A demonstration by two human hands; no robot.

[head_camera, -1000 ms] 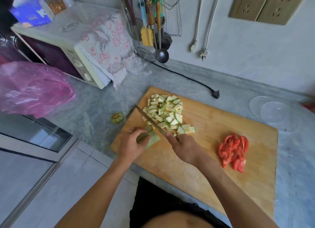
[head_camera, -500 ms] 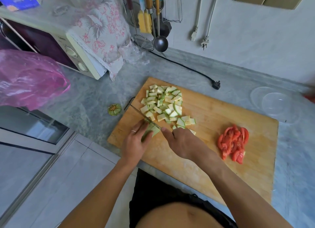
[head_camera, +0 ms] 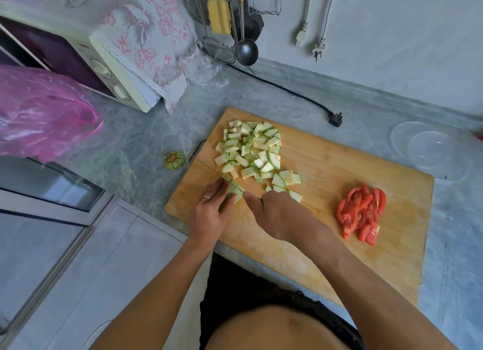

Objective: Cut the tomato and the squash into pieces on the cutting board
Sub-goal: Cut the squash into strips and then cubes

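Observation:
A wooden cutting board (head_camera: 326, 219) lies on the grey counter. A heap of cut squash pieces (head_camera: 252, 153) covers its far left part. Red tomato slices (head_camera: 362, 213) lie at its right side. My left hand (head_camera: 211, 213) holds down the last strip of squash (head_camera: 232, 191) near the board's left front. My right hand (head_camera: 277, 213) grips a knife whose thin blade (head_camera: 209, 167) lies edge-on across that strip, pointing toward the board's left edge. The handle is hidden inside my fist.
A cut-off squash stem end (head_camera: 174, 160) lies on the counter left of the board. A microwave (head_camera: 86, 62) under a floral cloth and a pink plastic bag (head_camera: 44, 114) stand at left. Clear plastic lids (head_camera: 431, 150) sit at right. A black plug (head_camera: 335, 119) lies behind the board.
The remaining squash strip has grown shorter as the knife chopped it. Both hands shifted slightly along it, and new pieces lie by the heap. The camera tilted downward.

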